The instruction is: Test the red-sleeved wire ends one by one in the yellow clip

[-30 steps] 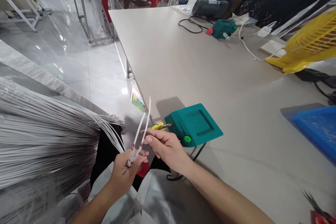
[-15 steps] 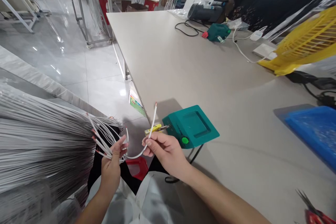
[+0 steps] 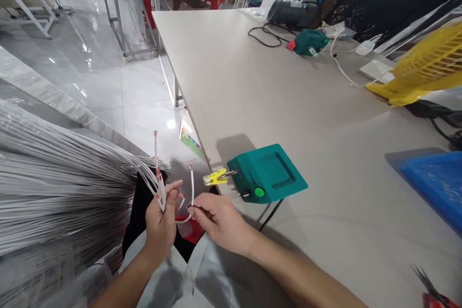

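My left hand is closed round several white cables whose reddish ends stick up above the thumb. Between thumb and fingertips, my right hand pinches one white cable; its reddish tip points up, and its lower part bends back toward my left hand. Just beyond the right hand, a teal device with a green button stands at the table's edge. A yellow clip on a metal stem juts from its side, with nothing visible in its jaws.
A thick bundle of white cables lies on my left. On the table are a yellow fan, a blue tray, red-handled scissors and a second teal device. Below my hands is a red stool.
My right hand first drew one cable up near the yellow clip, then came back left and lower, pinching a cable. The left hand's cables tilted left, then stood upright again.
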Motion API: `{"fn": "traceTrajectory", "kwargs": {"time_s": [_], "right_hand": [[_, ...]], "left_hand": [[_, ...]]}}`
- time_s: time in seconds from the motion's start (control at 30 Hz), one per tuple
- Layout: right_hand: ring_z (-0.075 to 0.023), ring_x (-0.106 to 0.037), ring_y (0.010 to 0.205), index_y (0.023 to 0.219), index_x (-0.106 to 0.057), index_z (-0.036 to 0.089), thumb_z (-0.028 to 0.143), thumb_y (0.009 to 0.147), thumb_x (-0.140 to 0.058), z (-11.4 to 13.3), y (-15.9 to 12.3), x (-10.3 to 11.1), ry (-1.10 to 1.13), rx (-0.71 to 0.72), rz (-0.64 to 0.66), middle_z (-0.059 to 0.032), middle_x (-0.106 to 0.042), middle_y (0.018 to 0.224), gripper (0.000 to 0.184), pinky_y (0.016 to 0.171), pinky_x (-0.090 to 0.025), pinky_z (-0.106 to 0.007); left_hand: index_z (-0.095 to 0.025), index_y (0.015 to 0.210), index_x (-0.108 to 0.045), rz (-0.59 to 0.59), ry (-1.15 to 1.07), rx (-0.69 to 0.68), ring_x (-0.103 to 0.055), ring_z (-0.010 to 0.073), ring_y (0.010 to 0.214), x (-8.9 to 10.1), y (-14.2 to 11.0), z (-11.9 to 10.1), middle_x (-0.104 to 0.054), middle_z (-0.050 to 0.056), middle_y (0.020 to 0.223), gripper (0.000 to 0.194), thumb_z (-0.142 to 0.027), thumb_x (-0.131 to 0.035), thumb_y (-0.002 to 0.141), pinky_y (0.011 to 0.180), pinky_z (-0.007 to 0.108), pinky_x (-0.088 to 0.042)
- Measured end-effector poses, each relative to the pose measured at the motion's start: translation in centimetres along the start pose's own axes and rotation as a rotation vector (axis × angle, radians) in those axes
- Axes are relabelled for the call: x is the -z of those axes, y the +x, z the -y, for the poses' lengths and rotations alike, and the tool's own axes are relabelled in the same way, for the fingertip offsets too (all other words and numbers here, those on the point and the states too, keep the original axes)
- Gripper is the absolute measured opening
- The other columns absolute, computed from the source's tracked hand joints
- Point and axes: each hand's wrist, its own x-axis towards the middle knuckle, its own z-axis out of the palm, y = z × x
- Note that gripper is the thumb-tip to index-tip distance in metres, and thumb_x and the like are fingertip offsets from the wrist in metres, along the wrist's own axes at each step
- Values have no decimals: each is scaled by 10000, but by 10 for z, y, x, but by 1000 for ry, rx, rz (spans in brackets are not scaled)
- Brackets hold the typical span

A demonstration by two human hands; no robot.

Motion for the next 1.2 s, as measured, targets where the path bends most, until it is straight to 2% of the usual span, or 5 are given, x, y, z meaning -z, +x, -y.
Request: {"fn": "traceTrajectory", "kwargs": {"time_s": [0.1,0.3,0.83,1.03,1.2], "right_hand": [[-103,-515,624,707,-564,171,182,867,-435,0,0,0,98,51,-38,-11,-569,671,206,578,-408,-205],[-169,-526,1017,790,-652,193,161,817,-541,7,1,2,288,77,-90,-68,-604,935,119,818,-460,-268],[-181,-513,951,824,-650,199,160,827,-505,8,-4,-8,169,63,-275,-76,-538,906,150,796,-479,-313],[-164,-560,860,786,-632,172,167,833,-490,10,-5,-8,109,104,-203,-92,-571,901,150,731,-492,-282],[-129,-575,778,718,-581,192,153,875,-406,9,-3,-8,174,134,-23,-41,-620,798,238,692,-472,-238]], "left_hand": [[-163,993,-646,126,-66,23,-505,74,529,-1,3,-2,-597,4,705,299,-382,-535,823,507,193,-426],[-183,956,-651,131,-159,9,-500,51,522,1,6,-3,-601,-3,757,231,-342,-536,836,505,176,-430],[-150,1013,-635,263,-231,173,-461,28,370,12,3,-10,-710,104,887,295,-362,-523,842,377,182,-330],[-158,993,-650,93,-285,143,-395,7,373,6,-4,-14,-703,67,813,269,-342,-564,817,353,152,-303],[-153,968,-683,164,-212,174,-375,21,375,-1,-9,-19,-646,12,601,281,-344,-619,771,350,147,-319]]}}
